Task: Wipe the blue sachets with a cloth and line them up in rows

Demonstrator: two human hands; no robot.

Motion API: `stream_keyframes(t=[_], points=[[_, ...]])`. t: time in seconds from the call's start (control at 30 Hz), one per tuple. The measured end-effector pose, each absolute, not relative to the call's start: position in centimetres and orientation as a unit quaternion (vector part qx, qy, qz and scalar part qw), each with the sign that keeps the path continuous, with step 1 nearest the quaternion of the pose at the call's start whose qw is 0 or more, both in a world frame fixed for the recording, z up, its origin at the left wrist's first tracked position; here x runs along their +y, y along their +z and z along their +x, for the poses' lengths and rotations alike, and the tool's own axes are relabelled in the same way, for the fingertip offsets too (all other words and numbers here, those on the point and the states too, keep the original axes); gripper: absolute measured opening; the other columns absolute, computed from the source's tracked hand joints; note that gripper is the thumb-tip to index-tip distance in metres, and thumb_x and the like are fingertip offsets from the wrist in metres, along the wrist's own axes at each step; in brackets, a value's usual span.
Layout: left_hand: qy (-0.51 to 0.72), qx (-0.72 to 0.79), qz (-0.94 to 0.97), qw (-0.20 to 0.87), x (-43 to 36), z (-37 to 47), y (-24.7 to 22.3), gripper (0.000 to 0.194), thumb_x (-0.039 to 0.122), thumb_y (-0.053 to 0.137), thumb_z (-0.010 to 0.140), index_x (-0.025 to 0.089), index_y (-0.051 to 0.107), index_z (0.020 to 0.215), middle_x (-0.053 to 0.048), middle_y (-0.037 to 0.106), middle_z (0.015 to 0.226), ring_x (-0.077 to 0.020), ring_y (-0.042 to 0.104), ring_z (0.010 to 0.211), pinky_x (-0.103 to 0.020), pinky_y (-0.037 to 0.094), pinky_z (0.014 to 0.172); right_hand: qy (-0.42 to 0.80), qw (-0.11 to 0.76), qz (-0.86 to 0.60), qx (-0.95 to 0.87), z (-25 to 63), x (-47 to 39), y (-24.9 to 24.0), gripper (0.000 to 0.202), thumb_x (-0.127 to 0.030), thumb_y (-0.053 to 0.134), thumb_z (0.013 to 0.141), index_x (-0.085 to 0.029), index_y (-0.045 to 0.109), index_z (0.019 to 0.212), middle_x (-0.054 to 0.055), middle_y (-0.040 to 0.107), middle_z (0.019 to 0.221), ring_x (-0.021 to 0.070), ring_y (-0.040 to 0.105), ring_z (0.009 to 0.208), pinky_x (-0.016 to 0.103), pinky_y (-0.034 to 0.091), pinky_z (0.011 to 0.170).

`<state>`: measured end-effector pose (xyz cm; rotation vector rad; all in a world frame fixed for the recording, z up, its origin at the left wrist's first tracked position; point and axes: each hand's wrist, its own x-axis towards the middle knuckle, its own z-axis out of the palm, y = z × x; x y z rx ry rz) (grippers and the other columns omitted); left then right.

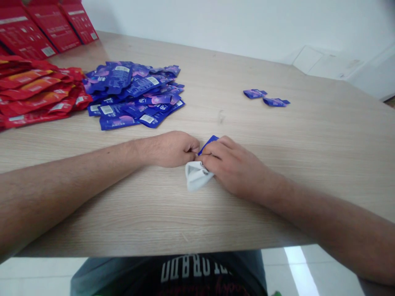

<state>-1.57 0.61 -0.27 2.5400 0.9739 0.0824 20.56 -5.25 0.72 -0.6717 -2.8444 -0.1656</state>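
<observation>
A small blue packet is between my two hands, mostly covered by fingers. My left hand is closed in a pinch at the packet's left end. From the other side, my right hand curls over the packet, its fingertips meeting those of the left. Below the right fingers hangs a soft white pouch or cloth with small dark marks near its top, caught under that hand. Whether it is joined to the packet I cannot tell. Both hands are low over the wooden table.
A heap of blue packets lies at the left back, beside a pile of red packets. Red boxes stand behind them. Two blue packets lie apart on the right. A white wall borders the table's far side.
</observation>
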Motion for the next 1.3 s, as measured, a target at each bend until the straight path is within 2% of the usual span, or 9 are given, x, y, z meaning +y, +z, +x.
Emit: stream_keyframes(t=[0.17,0.33,0.5,0.57,0.73,0.9,1.07,1.13,1.3], points=[[0.032,0.335,0.919,0.204,0.6,-1.6,-0.1,0.016,0.021,0.051,0.086,0.020,0.065,0.078,0.002,0.065,0.070,-0.0126,0.056,0.065,-0.025,0.036,0.061,-0.016,0.077,-0.134,-0.988,20.3,-5.8,0.9,0.027,-0.020,0.043,0.104,-0.018,0.070,0.107,0.009,0.068,0.112,0.0245,0.053,0.107,0.042,0.046,0.098],[0.031,0.337,0.918,0.205,0.6,-1.8,-0.2,0.014,0.021,0.053,0.086,0.020,0.067,0.081,0.001,0.067,0.073,-0.0129,0.057,0.067,-0.025,0.038,0.064,-0.014,0.088,-0.143,-0.986,21.4,-4.3,0.7,0.023,-0.018,0.048,0.102,-0.018,0.070,0.109,0.010,0.069,0.113,0.0242,0.053,0.113,0.042,0.044,0.102],[0.040,0.329,0.918,0.218,0.6,-1.9,-0.2,0.014,0.023,0.055,0.086,0.020,0.067,0.080,0.001,0.068,0.075,-0.0128,0.059,0.068,-0.024,0.039,0.064,-0.032,0.174,-0.247,-0.953,23.1,-0.6,-0.4,0.018,-0.011,0.053,0.093,-0.015,0.066,0.104,0.013,0.064,0.110,0.0259,0.054,0.104,0.043,0.046,0.096],[0.039,0.338,0.915,0.216,0.5,-1.8,-0.2,0.014,0.023,0.055,0.086,0.020,0.068,0.081,0.001,0.069,0.077,-0.0133,0.059,0.069,-0.024,0.039,0.065,-0.033,0.178,-0.269,-0.946,23.4,-0.3,-0.6,0.017,-0.008,0.055,0.088,-0.015,0.064,0.100,0.014,0.063,0.109,0.0270,0.054,0.104,0.044,0.046,0.095],[0.026,0.347,0.916,0.201,0.3,-1.6,0.0,0.016,0.023,0.053,0.086,0.020,0.067,0.079,0.001,0.069,0.075,-0.0137,0.059,0.069,-0.024,0.039,0.065,-0.021,0.141,-0.214,-0.966,23.4,-1.5,-0.4,0.027,-0.006,0.051,0.088,-0.016,0.065,0.108,0.012,0.063,0.114,0.0258,0.053,0.106,0.041,0.045,0.098],[0.031,0.345,0.914,0.210,0.3,-1.7,0.0,0.016,0.024,0.053,0.087,0.021,0.068,0.083,0.001,0.069,0.076,-0.0133,0.058,0.069,-0.025,0.039,0.065,-0.043,0.125,-0.289,-0.948,23.8,-1.9,0.0,0.017,-0.010,0.056,0.085,-0.013,0.064,0.100,0.016,0.062,0.108,0.0282,0.053,0.103,0.043,0.048,0.093],[0.045,0.332,0.921,0.198,0.3,-1.8,-0.1,0.015,0.021,0.053,0.086,0.019,0.062,0.075,0.001,0.063,0.070,-0.0132,0.056,0.067,-0.025,0.039,0.064,-0.013,0.065,-0.180,-0.981,22.7,-3.9,0.6,0.018,-0.013,0.054,0.091,-0.018,0.064,0.106,0.010,0.064,0.108,0.0260,0.054,0.105,0.042,0.047,0.096],[0.052,0.323,0.924,0.199,0.2,-1.9,-0.2,0.015,0.020,0.053,0.086,0.019,0.062,0.075,0.001,0.064,0.072,-0.0134,0.057,0.069,-0.025,0.040,0.066,-0.017,0.086,-0.196,-0.977,22.8,-3.5,0.2,0.020,-0.011,0.054,0.090,-0.019,0.063,0.107,0.010,0.064,0.108,0.0256,0.054,0.104,0.041,0.048,0.094],[0.068,0.332,0.909,0.244,-0.1,-2.3,-0.1,0.015,0.021,0.053,0.087,0.019,0.062,0.075,0.002,0.064,0.072,-0.0121,0.057,0.067,-0.024,0.039,0.062,-0.047,0.195,-0.354,-0.913,25.6,0.9,-1.3,0.022,-0.006,0.055,0.080,-0.018,0.056,0.098,0.013,0.060,0.105,0.0289,0.056,0.102,0.043,0.049,0.093]])
